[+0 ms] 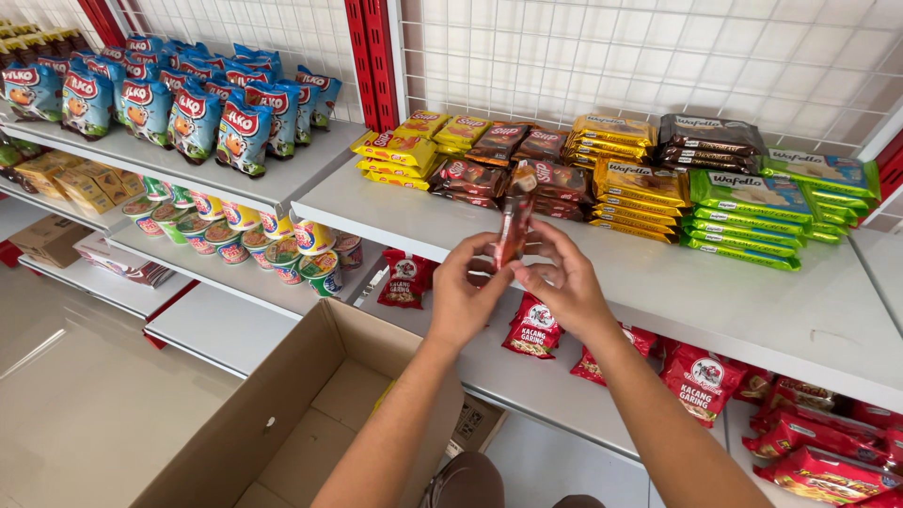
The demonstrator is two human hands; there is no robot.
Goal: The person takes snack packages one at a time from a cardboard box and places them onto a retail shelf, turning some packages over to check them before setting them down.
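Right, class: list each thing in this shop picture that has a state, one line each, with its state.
Left hand: gripping the brown wafer packet.
Right hand: gripping the same packet.
Brown wafer packet: upright, sealed, held off the shelf.
Cardboard box: open, flaps out, nothing visible inside.
Green wafer packs: stacked flat.
Blue snack bags: standing in rows.
Cup noodles: lids sealed, upright.

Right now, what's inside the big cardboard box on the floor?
The cardboard box is open, and only its bare brown bottom and flaps show; no packets. The left hand's forearm covers the box's right corner, so that corner can't be seen.
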